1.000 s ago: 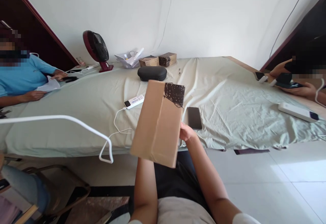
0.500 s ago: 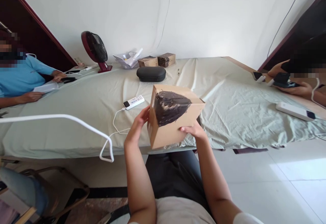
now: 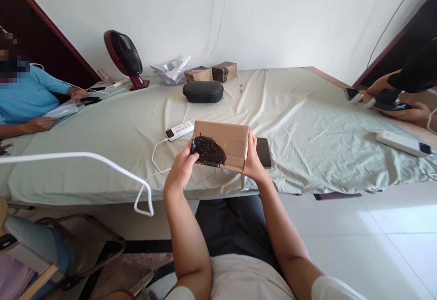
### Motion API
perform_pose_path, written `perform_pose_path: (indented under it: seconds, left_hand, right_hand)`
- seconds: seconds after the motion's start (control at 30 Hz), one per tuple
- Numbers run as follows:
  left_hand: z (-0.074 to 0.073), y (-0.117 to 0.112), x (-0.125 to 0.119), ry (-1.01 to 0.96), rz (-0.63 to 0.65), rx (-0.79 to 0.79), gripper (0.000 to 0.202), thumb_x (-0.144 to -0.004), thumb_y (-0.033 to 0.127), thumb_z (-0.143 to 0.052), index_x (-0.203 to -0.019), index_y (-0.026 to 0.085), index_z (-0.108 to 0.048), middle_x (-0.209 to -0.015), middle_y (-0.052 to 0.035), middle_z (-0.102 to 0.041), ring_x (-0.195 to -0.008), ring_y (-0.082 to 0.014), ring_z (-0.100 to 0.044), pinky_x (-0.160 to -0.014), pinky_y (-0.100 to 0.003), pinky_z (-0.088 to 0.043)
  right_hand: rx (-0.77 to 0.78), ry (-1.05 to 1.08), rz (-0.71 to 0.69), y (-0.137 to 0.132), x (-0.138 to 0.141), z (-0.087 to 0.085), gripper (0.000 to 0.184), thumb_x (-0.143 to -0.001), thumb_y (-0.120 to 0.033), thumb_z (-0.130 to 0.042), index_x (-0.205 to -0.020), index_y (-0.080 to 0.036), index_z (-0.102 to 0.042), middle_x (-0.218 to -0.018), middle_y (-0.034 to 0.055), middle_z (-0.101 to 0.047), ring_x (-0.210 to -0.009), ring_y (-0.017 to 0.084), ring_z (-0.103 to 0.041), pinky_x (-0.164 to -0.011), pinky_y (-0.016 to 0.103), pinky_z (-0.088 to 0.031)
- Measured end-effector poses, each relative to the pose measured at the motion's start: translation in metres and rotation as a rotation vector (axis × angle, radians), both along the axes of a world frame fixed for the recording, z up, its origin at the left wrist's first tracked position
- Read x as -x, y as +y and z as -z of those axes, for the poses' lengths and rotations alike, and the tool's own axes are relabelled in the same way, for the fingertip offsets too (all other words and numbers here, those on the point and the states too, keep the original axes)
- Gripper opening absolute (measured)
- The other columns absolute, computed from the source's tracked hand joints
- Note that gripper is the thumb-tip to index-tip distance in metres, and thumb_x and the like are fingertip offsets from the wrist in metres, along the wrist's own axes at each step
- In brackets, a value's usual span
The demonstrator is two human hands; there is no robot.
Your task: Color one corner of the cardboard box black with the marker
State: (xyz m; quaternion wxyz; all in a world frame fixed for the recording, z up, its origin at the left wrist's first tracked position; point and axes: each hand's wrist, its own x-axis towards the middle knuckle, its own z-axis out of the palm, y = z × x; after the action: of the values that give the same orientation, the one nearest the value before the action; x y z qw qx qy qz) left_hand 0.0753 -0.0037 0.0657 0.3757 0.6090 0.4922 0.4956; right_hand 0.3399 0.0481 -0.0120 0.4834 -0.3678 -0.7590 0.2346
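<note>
Head view: a long table under a pale green cloth [image 3: 136,113] runs along a white wall [image 3: 290,22].
Co-workers: a person in a blue shirt [image 3: 34,93] sits at the left end with white paper in hand; a black sleeve [image 3: 418,70] and hands with a dark device show at the right end.
Desk fan: the dark red fan [image 3: 124,54] stands near the wall, left of centre.
Held box: the brown cardboard box [image 3: 234,140] is at the table's near side, in front of the person, tilted with a black-scribbled face toward the camera; whether its underside meets the cloth cannot be told.
Rear boxes: two small cartons [image 3: 224,72] sit side by side by the wall.
Zip case: a black hard case [image 3: 203,91] lies just in front of them.
Left hand: the left hand [image 3: 182,165] clamps the box's left end, thumb over the scribble.
Right hand: the right hand [image 3: 253,161] grips the opposite end.
Smartphone: a dark phone [image 3: 264,152] lies flat, just beyond the right hand.
White device: a cabled stick-shaped unit [image 3: 180,130] rests near the box's left side.
</note>
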Motion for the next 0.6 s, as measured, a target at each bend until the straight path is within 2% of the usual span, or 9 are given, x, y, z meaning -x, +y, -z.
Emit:
perform_pose_path:
  seconds: [0.17,0.3,0.4,0.5,0.6]
  left_hand:
    - [0.003,0.004,-0.004,-0.043,-0.158,0.04,0.055,-0.098,0.036,-0.063,-0.153,0.03,-0.064,-0.153,-0.0007,-0.068,-0.153,-0.0325,-0.053,-0.132,-0.044,-0.037]
    - [-0.002,0.001,-0.008,0.021,-0.178,0.003,0.054,-0.1,0.035,-0.057,-0.154,0.03,-0.064,-0.147,-0.0018,-0.072,-0.145,-0.0327,-0.059,-0.13,-0.043,-0.039]
    - [-0.01,-0.005,-0.008,0.088,-0.198,0.003,0.055,-0.103,0.035,-0.054,-0.157,0.032,-0.061,-0.148,-0.0016,-0.071,-0.146,-0.0337,-0.059,-0.131,-0.044,-0.037]
    - [-0.011,-0.01,-0.001,0.12,-0.239,0.061,0.055,-0.103,0.042,-0.058,-0.157,0.035,-0.06,-0.151,-0.0008,-0.069,-0.15,-0.036,-0.055,-0.134,-0.05,-0.031]
    - [0.002,-0.008,0.017,0.032,-0.142,0.014,0.062,-0.1,0.058,-0.063,-0.157,0.035,-0.06,-0.159,-0.0028,-0.063,-0.158,-0.0341,-0.046,-0.138,-0.047,-0.026]
  right_hand:
    - [-0.008,-0.001,0.033,-0.004,0.011,-0.004,0.156,-0.067,-0.072,-0.093,-0.175,-0.028,0.01,-0.178,0.0216,-0.008,-0.17,0.047,-0.001,-0.137,0.069,-0.009]
    - [0.032,0.013,0.026,-0.004,0.015,-0.004,0.158,-0.064,-0.074,-0.092,-0.175,-0.027,0.01,-0.178,0.022,-0.012,-0.169,0.047,-0.009,-0.136,0.069,-0.013]
    - [0.049,0.044,0.014,-0.003,0.018,-0.001,0.159,-0.063,-0.075,-0.092,-0.175,-0.026,0.009,-0.178,0.0225,-0.015,-0.168,0.047,-0.013,-0.136,0.069,-0.015]
    - [0.081,0.071,-0.019,-0.002,0.025,0.002,0.16,-0.062,-0.072,-0.094,-0.176,-0.026,0.007,-0.178,0.0221,-0.017,-0.168,0.045,-0.015,-0.136,0.067,-0.017]
    - [0.151,0.122,-0.093,-0.002,0.035,0.006,0.157,-0.062,-0.067,-0.097,-0.177,-0.025,0.002,-0.178,0.0221,-0.02,-0.168,0.043,-0.018,-0.135,0.064,-0.022]
